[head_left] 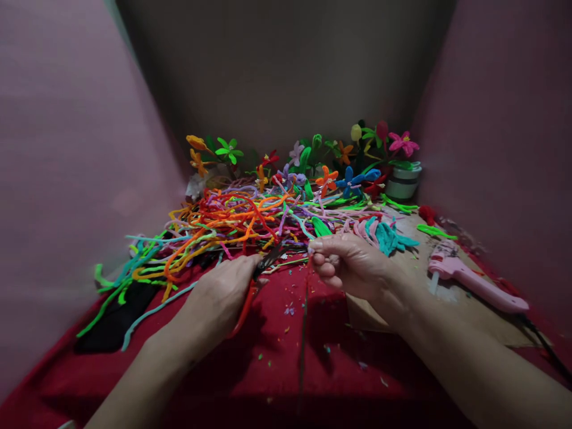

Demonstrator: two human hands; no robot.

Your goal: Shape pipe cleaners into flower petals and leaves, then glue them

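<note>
My left hand (223,295) is closed round the red handles of a pair of scissors (259,277), whose dark blades point up and right toward the other hand. My right hand (348,265) pinches the top of a thin dark red pipe cleaner (304,322) that hangs straight down over the red cloth (277,369). The blade tips lie close to that pinch, just left of it. Behind both hands spreads a tangled heap of pipe cleaners (232,223) in orange, red, green, lilac and teal.
Finished pipe-cleaner flowers (330,161) stand along the back, some in a small grey pot (403,182). A pink glue gun (469,277) lies on cardboard (447,304) at right, its cord trailing off. Small cut scraps dot the cloth. Pink walls close in on both sides.
</note>
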